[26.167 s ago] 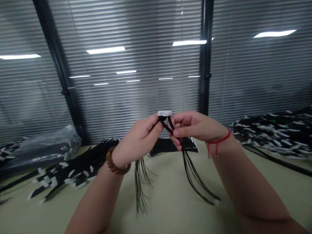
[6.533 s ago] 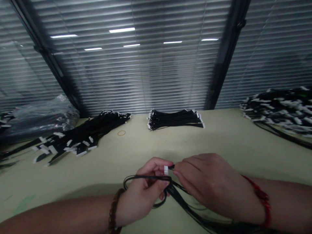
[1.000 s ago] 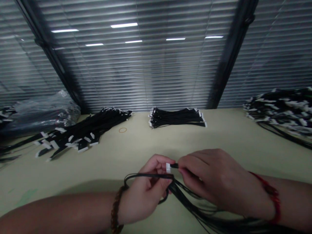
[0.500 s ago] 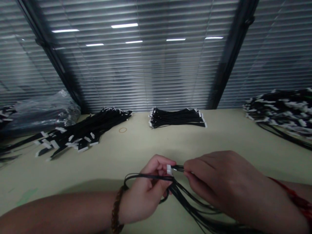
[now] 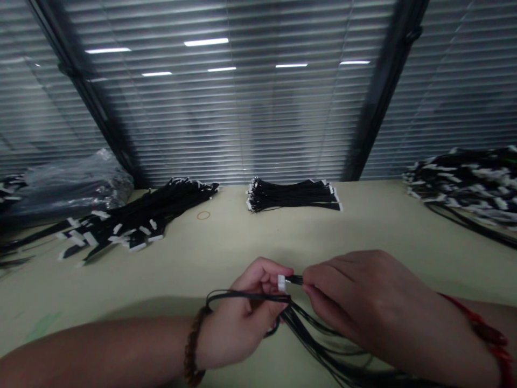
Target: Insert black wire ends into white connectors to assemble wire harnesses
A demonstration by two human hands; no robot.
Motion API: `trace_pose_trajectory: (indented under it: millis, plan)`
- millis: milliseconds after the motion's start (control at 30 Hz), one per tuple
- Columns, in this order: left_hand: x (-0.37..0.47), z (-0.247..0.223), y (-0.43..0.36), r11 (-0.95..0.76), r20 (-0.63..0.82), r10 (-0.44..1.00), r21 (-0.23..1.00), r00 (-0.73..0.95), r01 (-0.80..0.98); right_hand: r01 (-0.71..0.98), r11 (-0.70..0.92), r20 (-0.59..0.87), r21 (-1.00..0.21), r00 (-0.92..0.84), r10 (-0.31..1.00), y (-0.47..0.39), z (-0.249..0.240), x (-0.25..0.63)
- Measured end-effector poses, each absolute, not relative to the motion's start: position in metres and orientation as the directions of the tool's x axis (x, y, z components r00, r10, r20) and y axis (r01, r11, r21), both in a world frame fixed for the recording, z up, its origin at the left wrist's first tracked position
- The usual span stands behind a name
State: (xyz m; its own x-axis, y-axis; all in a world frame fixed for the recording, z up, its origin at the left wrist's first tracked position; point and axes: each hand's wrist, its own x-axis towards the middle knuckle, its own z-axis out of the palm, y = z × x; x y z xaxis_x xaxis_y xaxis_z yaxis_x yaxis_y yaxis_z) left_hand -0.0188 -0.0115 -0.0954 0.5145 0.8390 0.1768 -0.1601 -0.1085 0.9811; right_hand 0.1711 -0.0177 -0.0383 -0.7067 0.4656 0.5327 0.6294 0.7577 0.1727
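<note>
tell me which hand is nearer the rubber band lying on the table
Left. The left hand sits below and slightly right of the rubber band; the right hand is farther off to the right.

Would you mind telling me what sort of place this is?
Probably a wire-harness assembly bench: piles of black cables with white connectors and a neat bundle lie on the table before blinds.

The right hand (image 5: 375, 302) hides where its fingers (image 5: 319, 280) pinch the black wires (image 5: 323, 350), which run off the bottom edge.

One head-worn view — looking forward and down, close over the table (image 5: 363, 231).
</note>
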Motion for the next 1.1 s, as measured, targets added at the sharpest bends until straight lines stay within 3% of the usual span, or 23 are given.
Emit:
trace_pose_trajectory:
  millis: [367, 500, 667, 900, 1100]
  plan:
    - [-0.019, -0.092, -0.014, -0.108, 0.155, 0.816, 0.987, 0.557, -0.118, 0.551, 0.830, 0.481, 0.089, -0.754, 0.448, -0.019, -0.044, 0.168]
    - [-0.021, -0.093, -0.013, -0.110, 0.174, 0.799, 0.983, 0.576, -0.143, 0.598, 0.781, 0.469, 0.181, -0.751, 0.466, -0.007, -0.034, 0.171]
    - [-0.025, -0.096, -0.014, -0.068, 0.189, 0.750, 0.975, 0.634, -0.210, 0.674, 0.698, 0.367, 0.243, -0.730, 0.577, 0.040, -0.034, 0.189]
    - [-0.028, -0.104, -0.012, -0.108, 0.255, 0.728, 0.959, 0.636, -0.260, 0.699, 0.706, 0.343, 0.118, -0.696, 0.631, 0.079, -0.059, 0.193]
    - [-0.026, -0.096, -0.010, -0.079, 0.157, 0.856, 0.981, 0.492, -0.175, 0.608, 0.790, 0.149, -0.081, -0.776, 0.613, 0.061, -0.036, 0.201]
